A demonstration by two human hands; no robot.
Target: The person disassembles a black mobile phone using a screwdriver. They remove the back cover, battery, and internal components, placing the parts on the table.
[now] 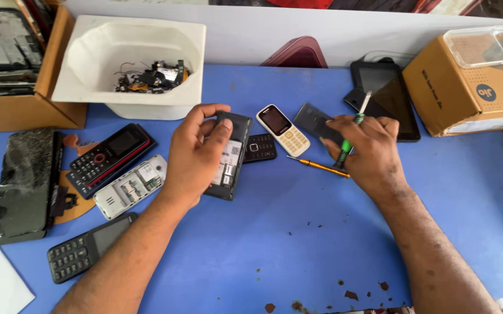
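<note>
Opened phone: black back-less mobile phone with its white label showing, mid-table, on the blue tabletop.
Left hand: fingers closed around that phone, thumb on its top edge.
Right hand: closed on a green-handled screwdriver, to the right.
Just beside: orange screwdriver, white-and-beige keypad phone, small black keypad.
Far left: white moulded tray of black parts.

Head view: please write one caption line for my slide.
Left hand holds an opened black phone; right hand grips a green screwdriver over a blue table.
</note>
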